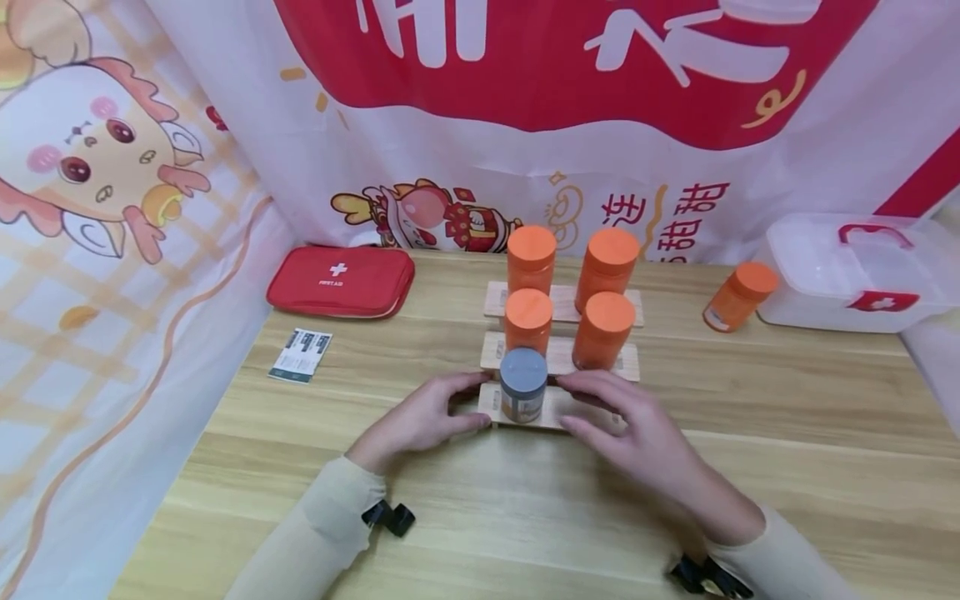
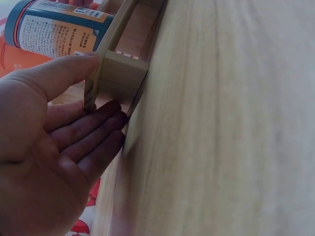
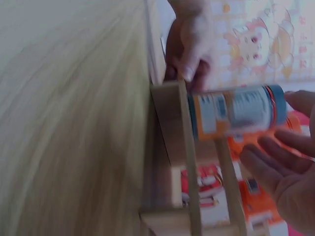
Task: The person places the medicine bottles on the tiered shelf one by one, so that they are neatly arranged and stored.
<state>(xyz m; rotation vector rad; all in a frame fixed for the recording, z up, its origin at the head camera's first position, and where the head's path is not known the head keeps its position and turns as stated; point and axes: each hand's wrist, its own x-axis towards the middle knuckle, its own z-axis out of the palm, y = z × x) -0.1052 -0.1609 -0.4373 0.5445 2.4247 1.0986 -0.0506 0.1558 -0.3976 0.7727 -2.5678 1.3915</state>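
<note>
A light wooden stepped rack [image 1: 553, 410] stands on the table. On its lowest step is a jar [image 1: 523, 385] with a grey-blue lid and an orange-and-white label, upright toward the left end. My left hand [image 1: 429, 418] pinches the left end of that step, thumb [image 2: 74, 69] on top of the board and fingers below it. At the right of the jar, my right hand [image 1: 633, 421] is spread with fingers extended, holding nothing. In the right wrist view its fingers [image 3: 266, 169] lie close to the jar, with a gap between.
Orange-lidded bottles [image 1: 604, 329] stand in pairs on the two higher steps. Another orange bottle [image 1: 738, 298] is beside a clear white first-aid box [image 1: 832, 283] at the right. A red first-aid pouch [image 1: 341, 281] and a printed card [image 1: 302, 356] lie at the left.
</note>
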